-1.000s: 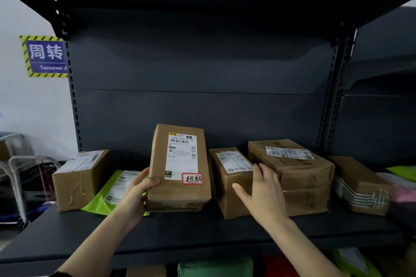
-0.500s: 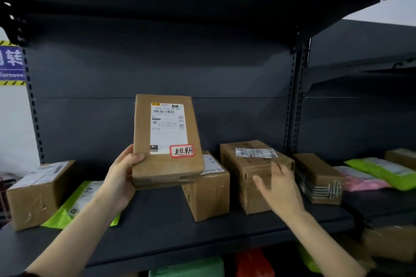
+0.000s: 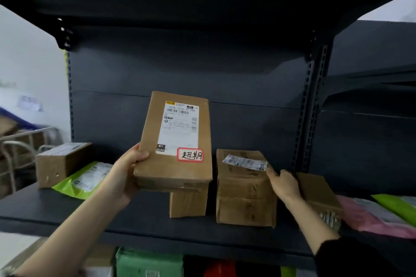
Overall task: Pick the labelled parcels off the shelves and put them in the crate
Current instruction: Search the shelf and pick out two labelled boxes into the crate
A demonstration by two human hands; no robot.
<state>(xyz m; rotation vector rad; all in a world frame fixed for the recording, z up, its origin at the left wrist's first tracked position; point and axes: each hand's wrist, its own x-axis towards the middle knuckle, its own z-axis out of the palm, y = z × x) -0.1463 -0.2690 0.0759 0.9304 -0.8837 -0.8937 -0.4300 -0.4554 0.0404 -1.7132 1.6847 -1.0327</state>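
Holding stage: one parcel lifted, none crated as far as shown; crate not in view.

- Far left on shelf (image 3: pixel 112 216): brown box (image 3: pixel 60 162), green mailer (image 3: pixel 85 180) beside it.
- Left grip (image 3: pixel 126 175) wrapped round lower left corner of labelled parcel (image 3: pixel 177 141). Parcel held clear above shelf, red-bordered sticker (image 3: pixel 190 154) facing camera.
- Beneath: small box (image 3: pixel 188 203).
- Next: taped box (image 3: pixel 244 189). Right grip (image 3: pixel 283 183) rests on its right top edge, fingers relaxed, holding nothing.
- Beyond: striped box (image 3: pixel 319 195), pink mailer (image 3: pixel 371 216), second green mailer (image 3: pixel 398 204).
- Remaining: several parcels, probably.

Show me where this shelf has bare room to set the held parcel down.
Bare shelf lies between the green mailer and the small box, below the parcel in the left hand. A thin front strip runs before the boxes. Crowded rightward: taped box, right hand, end box, pink mailer.
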